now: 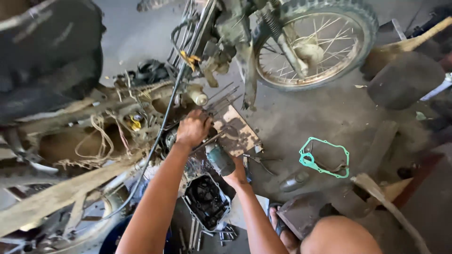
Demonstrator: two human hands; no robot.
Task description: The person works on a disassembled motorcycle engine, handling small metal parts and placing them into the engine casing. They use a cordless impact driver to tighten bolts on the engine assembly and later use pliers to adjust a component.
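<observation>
My left hand point(193, 128) presses on the engine block point(170, 137) of a stripped, muddy motorcycle point(117, 117), fingers curled over the metal where long studs point(225, 99) stick out. My right hand point(237, 175) grips a green-grey power tool point(220, 159) whose nose points into the engine just below the left hand. A worn wooden board point(238, 131) lies under the engine beside both hands. A black engine cover point(206, 200) lies open side up between my forearms.
A spoked wheel point(315, 42) stands at the top. A green gasket point(325, 157) lies on the concrete floor to the right, pliers point(261, 162) near it. Loose bolts point(221, 233) sit by the cover. My knee point(339, 235) is at the bottom right, wooden planks point(386, 202) beside it.
</observation>
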